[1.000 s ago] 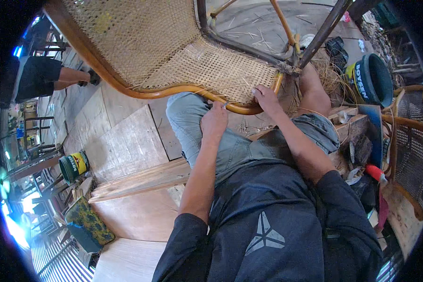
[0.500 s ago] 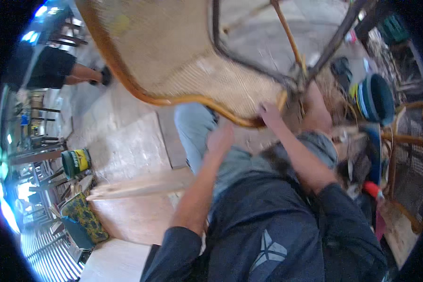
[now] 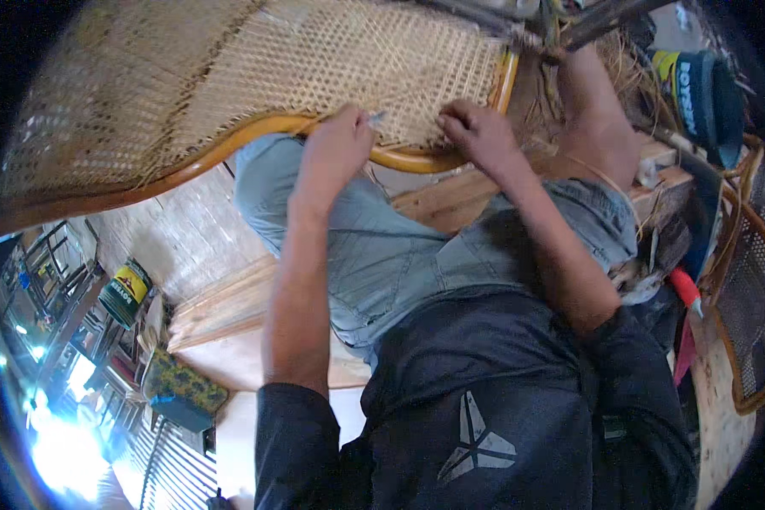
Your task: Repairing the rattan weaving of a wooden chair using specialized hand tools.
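A woven cane panel (image 3: 314, 59) in a curved, honey-brown chair frame (image 3: 204, 157) lies across my knees at the top of the view. My left hand (image 3: 340, 144) is closed over the frame's near edge, and a small pale, pointed piece (image 3: 377, 118) sticks out from its fingers above the cane. Over the panel's right end, beside the short upright rail (image 3: 506, 81), my right hand (image 3: 480, 136) is closed with its fingertips pinched at the weave. What those fingertips hold, if anything, is too small to tell. Loose strands cross the cane between both hands.
Dark frame bars (image 3: 603, 25) cross the upper right. Loose cane strips (image 3: 629, 76) lie beyond my right leg, near a dark green bucket (image 3: 714, 106). Another cane-backed frame (image 3: 744, 289) stands at far right. A second bucket (image 3: 126, 293) and wooden boards (image 3: 229, 306) are at left.
The chair frame now reaches further left and lower in view. My left hand has risen from below the frame's edge onto it; my right hand is left of the corner, over the weave.
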Tool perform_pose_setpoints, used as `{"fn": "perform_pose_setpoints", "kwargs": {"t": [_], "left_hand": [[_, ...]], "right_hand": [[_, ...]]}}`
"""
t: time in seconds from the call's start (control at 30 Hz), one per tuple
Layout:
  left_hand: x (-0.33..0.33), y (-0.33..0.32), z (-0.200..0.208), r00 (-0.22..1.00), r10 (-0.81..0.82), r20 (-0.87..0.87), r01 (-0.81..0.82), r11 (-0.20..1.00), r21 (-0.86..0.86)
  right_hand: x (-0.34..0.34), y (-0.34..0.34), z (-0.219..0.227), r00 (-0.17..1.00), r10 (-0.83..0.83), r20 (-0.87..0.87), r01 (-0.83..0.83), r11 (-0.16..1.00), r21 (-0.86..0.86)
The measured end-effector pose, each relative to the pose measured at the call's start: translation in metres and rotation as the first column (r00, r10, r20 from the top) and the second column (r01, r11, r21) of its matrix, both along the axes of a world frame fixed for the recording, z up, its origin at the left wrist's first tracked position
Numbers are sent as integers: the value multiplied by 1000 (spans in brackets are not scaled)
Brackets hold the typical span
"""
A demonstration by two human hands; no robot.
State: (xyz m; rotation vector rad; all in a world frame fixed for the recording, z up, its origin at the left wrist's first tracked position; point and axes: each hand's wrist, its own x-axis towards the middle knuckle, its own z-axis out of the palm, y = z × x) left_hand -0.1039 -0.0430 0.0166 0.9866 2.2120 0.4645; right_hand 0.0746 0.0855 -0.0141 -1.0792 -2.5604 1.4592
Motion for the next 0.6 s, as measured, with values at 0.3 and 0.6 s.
{"fn": "perform_pose_setpoints", "kwargs": {"t": [0.3, 0.6], "left_hand": [[-5, 41, 16, 897, -437, -63, 408, 875, -262], [4, 71, 11, 765, -643, -41, 569, 704, -424]], "right_hand": [[-3, 4, 1, 998, -51, 47, 56, 992, -112], [-4, 2, 10, 992, -1, 123, 13, 996, -93]]}}
